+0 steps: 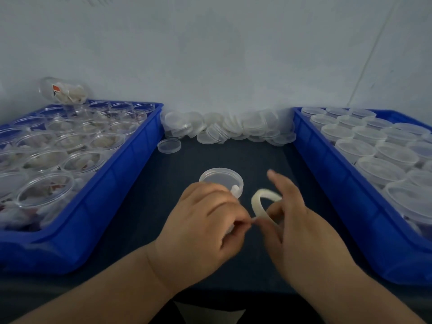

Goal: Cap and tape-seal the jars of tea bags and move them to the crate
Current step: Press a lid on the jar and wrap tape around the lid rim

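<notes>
The left hand (205, 218) is curled, its thumb and forefinger pinching what looks like the free end of the tape (261, 199), probably to peel off a length. The right hand (301, 232) grips the roll from its right, forefinger sticking up clear of it, so the roll can be pulled away against the pinch. Just beyond the left knuckles stands the jar (221, 180), lid on and a tab of tape at its rim. It is kept close so the strip can go straight round the seam, and whether the left palm also steadies it is hidden. It sits on the dark table (233, 157) between two blue crates. The left crate (121, 174) holds open jars of tea bags, with one jar lying across the far corner. The right crate (346, 206) holds capped jars and is likely where this one goes. Spare lids (233, 127) are heaped against the wall, within reach.
</notes>
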Demonstrator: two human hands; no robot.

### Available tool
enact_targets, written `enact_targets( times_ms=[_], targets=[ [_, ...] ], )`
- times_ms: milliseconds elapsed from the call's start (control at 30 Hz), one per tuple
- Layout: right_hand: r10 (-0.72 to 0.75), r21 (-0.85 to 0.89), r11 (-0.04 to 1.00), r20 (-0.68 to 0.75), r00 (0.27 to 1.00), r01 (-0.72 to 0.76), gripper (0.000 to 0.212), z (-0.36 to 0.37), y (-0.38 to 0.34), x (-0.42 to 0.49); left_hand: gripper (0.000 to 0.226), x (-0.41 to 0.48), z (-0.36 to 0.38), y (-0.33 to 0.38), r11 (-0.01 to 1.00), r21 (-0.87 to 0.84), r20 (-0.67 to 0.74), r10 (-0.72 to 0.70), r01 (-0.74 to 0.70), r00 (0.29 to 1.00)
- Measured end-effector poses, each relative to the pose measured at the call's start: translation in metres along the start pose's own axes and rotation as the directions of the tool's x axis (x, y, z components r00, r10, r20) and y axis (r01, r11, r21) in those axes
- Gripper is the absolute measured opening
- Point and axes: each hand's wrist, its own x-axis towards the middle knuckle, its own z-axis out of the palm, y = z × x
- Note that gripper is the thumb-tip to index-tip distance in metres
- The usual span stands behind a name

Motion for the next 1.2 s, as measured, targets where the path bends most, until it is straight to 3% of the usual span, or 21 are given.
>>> enact_targets(
  times_ms=[67,167,300,400,467,533,633,733,833,900,1033,1200],
  targets=[
    [0.036,-0.034,0.999,0.158,0.987,-0.031,0.065,-0.001,0.006,0.004,0.019,-0.004,0.003,0.0,0.997,-0.009,0.0,0.074,-0.074,0.997],
    [0.044,0.13,0.988,0.315,0.948,-0.089,0.031,-0.001,0.013,0.006,0.017,-0.01,0.005,-0.001,0.997,-0.065,0.055,0.049,-0.046,0.997],
    [0.094,0.345,0.918,0.294,0.951,-0.197,0.016,0.005,0.017,0.003,0.018,-0.01,0.004,-0.001,0.954,-0.183,0.097,-0.223,0.238,0.97],
    [0.09,0.259,0.954,0.231,0.969,-0.151,0.01,0.01,0.018,0.008,0.022,-0.014,0.012,-0.006,0.908,-0.19,0.03,-0.374,0.373,0.927],
    [0.068,0.123,0.989,0.148,0.987,-0.087,0.017,0.011,0.021,0.012,0.069,-0.018,0.02,-0.013,0.852,-0.202,-0.001,-0.493,0.483,0.87],
    [0.036,0.028,0.999,0.061,0.997,-0.038,0.024,0.009,0.022,0.016,0.115,-0.015,0.026,-0.021,0.722,-0.233,0.106,-0.647,0.652,0.755],
    [0.034,-0.057,0.998,0.011,0.999,-0.033,0.034,0.005,0.018,0.021,0.139,-0.004,0.036,-0.029,0.574,-0.274,0.35,-0.688,0.772,0.636],
    [0.002,-0.072,0.997,-0.003,1.0,-0.003,0.034,0.0,0.009,0.024,0.128,0.003,0.039,-0.033,0.451,-0.449,0.39,-0.677,0.771,0.623],
    [-0.024,-0.042,0.999,-0.059,0.998,0.022,0.032,-0.015,0.004,0.02,0.107,-0.004,0.026,-0.031,0.43,-0.547,0.319,-0.686,0.719,0.653],
    [-0.042,-0.017,0.999,-0.095,0.995,0.041,0.034,-0.027,0.003,0.016,0.097,-0.011,0.015,-0.028,0.433,-0.63,0.289,-0.639,0.645,0.712],
    [-0.132,0.016,0.991,-0.132,0.982,0.136,0.034,-0.044,-0.012,0.005,0.049,-0.009,-0.013,-0.014,0.465,-0.691,0.238,-0.576,0.553,0.782],
    [-0.227,0.017,0.973,-0.149,0.963,0.232,0.027,-0.052,-0.039,-0.004,0.047,-0.007,-0.032,0.001,0.412,-0.733,0.278,-0.545,0.541,0.791]
  ],
)
